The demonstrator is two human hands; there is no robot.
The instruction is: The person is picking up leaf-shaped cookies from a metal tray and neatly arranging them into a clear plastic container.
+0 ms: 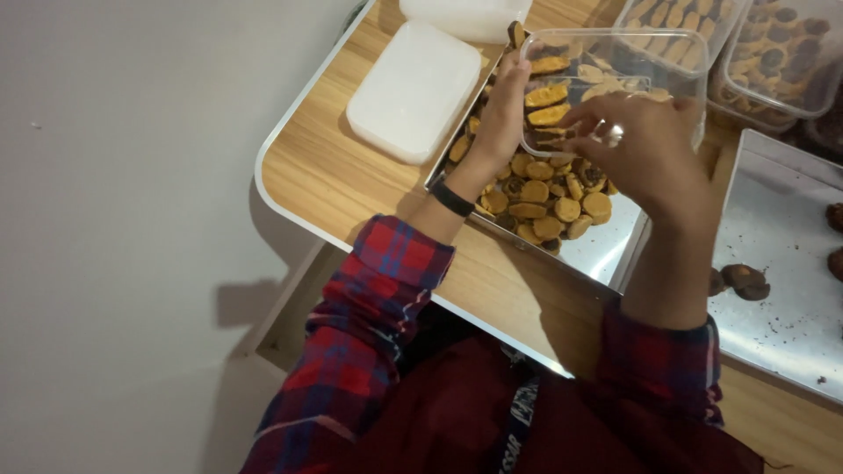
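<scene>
A clear plastic box [615,75] with rounded corners is tilted on its side over a shiny metal tray [606,250] on the pale wood-grain counter [325,167]. Flat oval biscuits [549,197], golden on top with dark edges, lie heaped in the tray, and more are stacked inside the box. The left hand [505,114] has its wrist bent and its fingers curled against the box's near edge, steadying it. The right hand [645,145] arches over the box mouth, fingertips pressed together on a biscuit. A smooth white lid [413,88] lies beside the tray.
</scene>
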